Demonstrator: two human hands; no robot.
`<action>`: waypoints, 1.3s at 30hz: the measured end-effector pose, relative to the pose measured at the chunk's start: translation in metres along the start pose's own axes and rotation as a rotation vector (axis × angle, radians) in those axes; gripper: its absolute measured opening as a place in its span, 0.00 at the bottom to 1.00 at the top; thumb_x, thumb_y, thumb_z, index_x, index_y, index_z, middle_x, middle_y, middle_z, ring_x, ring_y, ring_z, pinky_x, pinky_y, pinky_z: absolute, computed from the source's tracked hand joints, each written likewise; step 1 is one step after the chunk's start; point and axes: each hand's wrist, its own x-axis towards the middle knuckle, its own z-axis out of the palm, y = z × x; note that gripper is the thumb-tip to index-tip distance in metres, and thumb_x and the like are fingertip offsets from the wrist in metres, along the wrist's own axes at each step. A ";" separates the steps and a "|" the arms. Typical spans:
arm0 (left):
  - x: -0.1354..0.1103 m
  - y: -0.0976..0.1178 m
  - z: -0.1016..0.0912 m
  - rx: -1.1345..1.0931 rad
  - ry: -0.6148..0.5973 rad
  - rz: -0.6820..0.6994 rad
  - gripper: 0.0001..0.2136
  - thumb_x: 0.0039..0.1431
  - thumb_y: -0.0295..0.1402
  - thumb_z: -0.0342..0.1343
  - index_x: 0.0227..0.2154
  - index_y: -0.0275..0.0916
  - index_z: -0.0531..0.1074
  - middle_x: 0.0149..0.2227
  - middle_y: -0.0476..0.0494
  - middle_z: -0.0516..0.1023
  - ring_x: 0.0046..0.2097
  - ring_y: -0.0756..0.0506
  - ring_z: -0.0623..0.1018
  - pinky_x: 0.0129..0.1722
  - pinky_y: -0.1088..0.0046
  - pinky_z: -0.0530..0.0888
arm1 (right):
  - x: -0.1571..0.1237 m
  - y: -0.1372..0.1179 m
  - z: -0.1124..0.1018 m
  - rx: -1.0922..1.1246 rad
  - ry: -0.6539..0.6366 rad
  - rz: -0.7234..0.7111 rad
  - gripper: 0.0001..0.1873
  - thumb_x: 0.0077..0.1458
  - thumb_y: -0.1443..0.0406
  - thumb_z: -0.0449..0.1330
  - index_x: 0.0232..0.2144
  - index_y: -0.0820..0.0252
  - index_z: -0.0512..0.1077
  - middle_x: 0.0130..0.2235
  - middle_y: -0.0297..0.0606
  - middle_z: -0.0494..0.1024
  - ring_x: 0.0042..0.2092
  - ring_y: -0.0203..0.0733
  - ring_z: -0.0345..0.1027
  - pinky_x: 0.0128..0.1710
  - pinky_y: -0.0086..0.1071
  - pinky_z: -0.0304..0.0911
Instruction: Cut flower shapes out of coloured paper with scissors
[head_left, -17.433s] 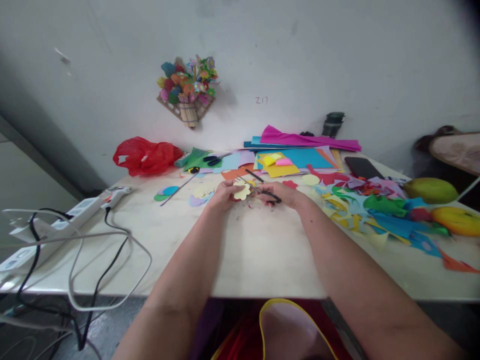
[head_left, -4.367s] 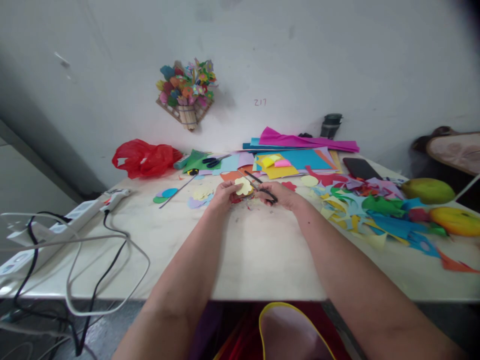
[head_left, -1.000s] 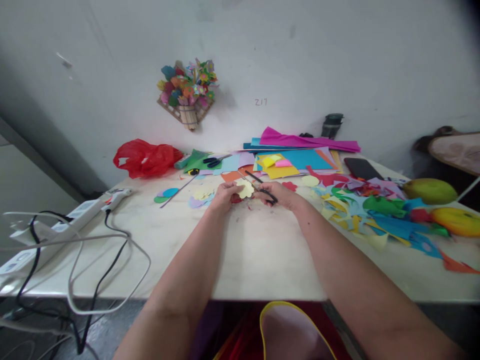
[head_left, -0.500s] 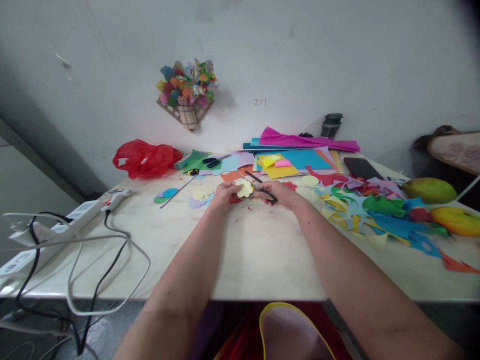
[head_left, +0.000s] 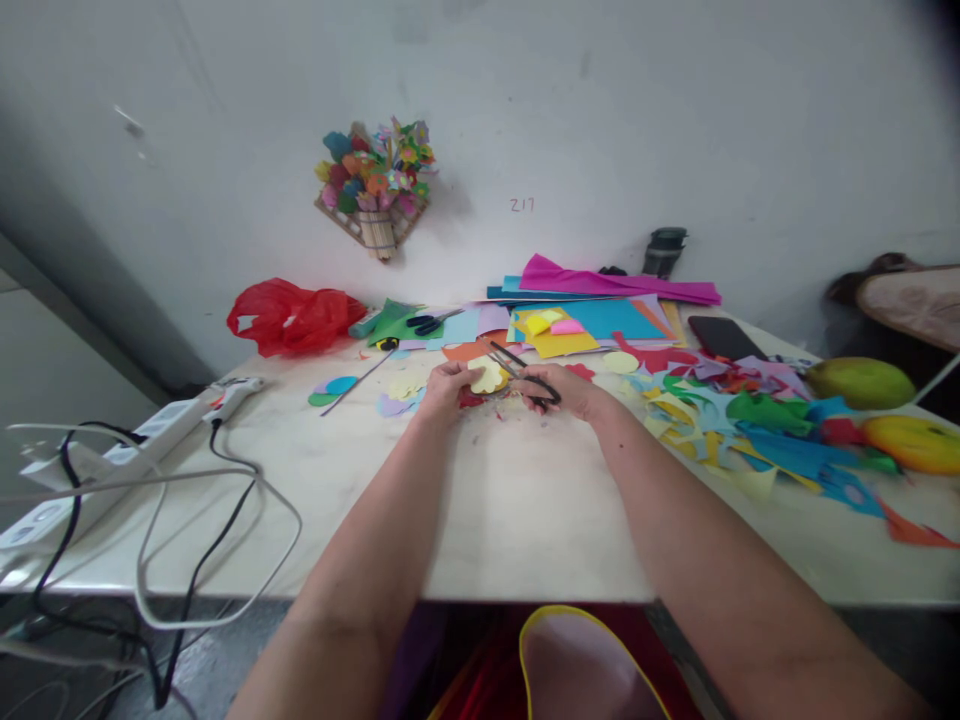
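Observation:
Between the fingers of my left hand is a pale yellow paper flower with a scalloped edge. My right hand grips a pair of scissors with dark handles, its blades pointing left beside the flower's right edge. Whether the blades touch the paper I cannot tell. Red paper bits and small scraps lie on the table under my hands. To the left of my left hand are pale yellow and lilac paper cut-outs.
Paper scraps spread on the right, near a phone and two mango-like fruits. Coloured sheets and a second pair of scissors lie at the back. A power strip with loose cables sits left, a red plastic bag behind.
The scissors have turned slightly in my right hand, and their blades now show more apart above the flower's right edge. My left hand stays almost in place with the flower.

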 end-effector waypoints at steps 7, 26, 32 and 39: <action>-0.003 0.003 0.000 -0.004 -0.011 -0.025 0.16 0.31 0.31 0.70 0.14 0.36 0.65 0.16 0.49 0.69 0.20 0.51 0.69 0.21 0.74 0.66 | 0.000 0.000 -0.003 -0.017 -0.003 -0.006 0.10 0.54 0.62 0.62 0.28 0.62 0.68 0.20 0.31 0.70 0.18 0.28 0.58 0.15 0.24 0.48; -0.003 0.005 -0.001 -0.015 -0.042 -0.051 0.16 0.29 0.29 0.71 0.14 0.36 0.64 0.15 0.50 0.67 0.19 0.52 0.67 0.20 0.75 0.64 | -0.002 -0.004 -0.003 -0.116 0.063 0.023 0.11 0.44 0.65 0.68 0.27 0.63 0.70 0.19 0.28 0.67 0.20 0.29 0.59 0.16 0.23 0.55; -0.004 0.006 0.000 0.002 -0.047 -0.050 0.16 0.29 0.30 0.71 0.14 0.36 0.65 0.15 0.49 0.68 0.19 0.52 0.68 0.20 0.74 0.65 | -0.002 -0.005 -0.003 -0.104 0.060 0.022 0.10 0.44 0.65 0.68 0.26 0.63 0.71 0.21 0.30 0.68 0.20 0.30 0.60 0.16 0.23 0.55; -0.005 0.007 0.001 -0.013 -0.054 -0.066 0.17 0.28 0.30 0.71 0.13 0.36 0.64 0.15 0.49 0.68 0.19 0.52 0.68 0.20 0.74 0.65 | 0.002 0.003 -0.007 -0.103 0.031 0.000 0.12 0.42 0.62 0.69 0.28 0.63 0.71 0.21 0.29 0.69 0.20 0.29 0.59 0.17 0.23 0.54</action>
